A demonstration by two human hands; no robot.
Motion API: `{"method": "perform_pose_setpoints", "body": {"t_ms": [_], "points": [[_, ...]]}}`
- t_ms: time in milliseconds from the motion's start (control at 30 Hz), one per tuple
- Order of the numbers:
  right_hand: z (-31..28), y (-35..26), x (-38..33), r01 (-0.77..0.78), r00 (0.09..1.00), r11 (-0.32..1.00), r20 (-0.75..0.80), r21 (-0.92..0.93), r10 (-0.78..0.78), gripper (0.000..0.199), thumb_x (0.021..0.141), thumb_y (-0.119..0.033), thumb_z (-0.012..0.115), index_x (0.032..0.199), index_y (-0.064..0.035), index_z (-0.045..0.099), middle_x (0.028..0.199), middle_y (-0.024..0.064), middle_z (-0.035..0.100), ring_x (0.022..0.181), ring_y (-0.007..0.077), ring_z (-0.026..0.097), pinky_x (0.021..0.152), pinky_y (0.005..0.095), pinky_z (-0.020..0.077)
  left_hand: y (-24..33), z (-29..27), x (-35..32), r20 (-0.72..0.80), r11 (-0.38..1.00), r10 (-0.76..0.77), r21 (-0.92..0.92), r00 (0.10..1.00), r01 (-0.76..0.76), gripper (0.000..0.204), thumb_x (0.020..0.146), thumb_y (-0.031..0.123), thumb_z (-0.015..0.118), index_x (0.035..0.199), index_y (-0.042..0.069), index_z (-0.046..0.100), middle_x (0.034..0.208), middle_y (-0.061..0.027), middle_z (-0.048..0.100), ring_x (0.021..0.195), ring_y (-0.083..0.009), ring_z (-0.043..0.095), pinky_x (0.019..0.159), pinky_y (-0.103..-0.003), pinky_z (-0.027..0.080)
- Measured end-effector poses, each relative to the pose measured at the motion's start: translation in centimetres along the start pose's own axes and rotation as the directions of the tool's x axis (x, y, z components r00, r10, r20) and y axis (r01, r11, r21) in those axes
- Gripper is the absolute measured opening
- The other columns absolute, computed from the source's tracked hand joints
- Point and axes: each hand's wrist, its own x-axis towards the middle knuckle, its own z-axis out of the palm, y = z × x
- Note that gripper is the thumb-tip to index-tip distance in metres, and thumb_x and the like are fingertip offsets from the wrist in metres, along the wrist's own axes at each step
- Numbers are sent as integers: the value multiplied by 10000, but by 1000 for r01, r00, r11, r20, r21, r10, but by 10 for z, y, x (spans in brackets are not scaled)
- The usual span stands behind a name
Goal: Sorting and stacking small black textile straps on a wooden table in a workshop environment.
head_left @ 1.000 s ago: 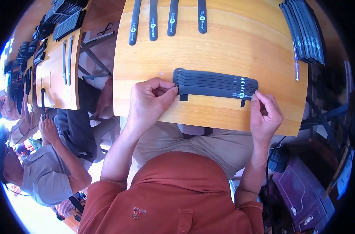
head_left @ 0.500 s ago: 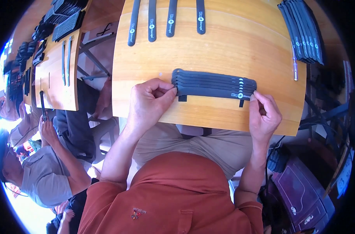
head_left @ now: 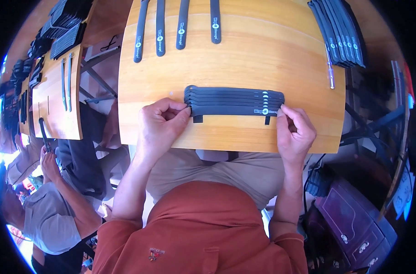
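We see overlapped dark straps [head_left: 230,101] lying between the left hand [head_left: 161,124] and the right hand [head_left: 296,134], which pinch opposite ends; uneven pulling could skew their overlap, though we cannot tell how many are gripped.

A slim, pen-like tool [head_left: 331,77] lies near the right edge of the wooden table [head_left: 244,59]. At lower right stands a purple cabinet [head_left: 345,205] with pale metal handles [head_left: 364,247]. At left, a co-worker in a grey shirt [head_left: 50,223] sits beside a second wooden table [head_left: 73,128], which bears dark bundles [head_left: 68,40] at its far end. A dark metal frame [head_left: 97,80] shows between the two tables.
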Motion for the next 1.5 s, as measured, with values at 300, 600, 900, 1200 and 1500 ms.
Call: {"method": "perform_pose_setpoints", "body": {"t_ms": [300, 600, 900, 1200, 1500], "points": [[0, -2, 1, 3, 1000, 999, 11, -37, -2, 130, 872, 95, 729, 989, 40, 732, 807, 102, 682, 644, 126, 646, 547, 257, 493, 3, 0, 1, -3, 1000, -2, -3, 1000, 2, 95, 925, 43, 763, 936, -50, 755, 748, -26, 717, 662, -50, 621, 621, -227, 520], [2, -1, 0, 31, 999, 998, -5, -60, -31, 132, 863, 98, 731, 982, 42, 734, 811, 122, 690, 646, 160, 666, 555, 275, 510, 3, 0, 1, -11, 1000, -11, 18, 1000, 11, 90, 921, 40, 759, 935, -50, 758, 743, -20, 713, 652, -47, 613, 616, -227, 518], [3, 1, -2, 39, 999, 998, -30, -50, -41, 135, 854, 94, 733, 977, 38, 737, 823, 128, 698, 651, 179, 675, 567, 289, 519, -1, 2, 3, -2, 1000, 29, -5, 1000, -29, 96, 926, 40, 753, 935, -56, 755, 737, -7, 703, 648, -41, 598, 613, -222, 509], [2, -1, -2, 55, 998, 995, -29, -78, -58, 118, 844, 88, 729, 946, 29, 730, 806, 139, 685, 665, 240, 679, 588, 324, 523, 2, 2, 2, -12, 1000, 10, 15, 1000, -10, 106, 920, 51, 758, 927, -55, 754, 713, -7, 693, 633, -44, 593, 604, -229, 507], [1, 1, -1, 124, 991, 988, -32, -93, -127, 104, 848, 70, 728, 940, 23, 729, 827, 166, 687, 703, 305, 692, 628, 363, 542, 5, 3, 1, -13, 997, 57, 62, 998, -56, 106, 965, 61, 734, 952, -43, 729, 722, -17, 684, 590, -43, 592, 541, -204, 475]]}}
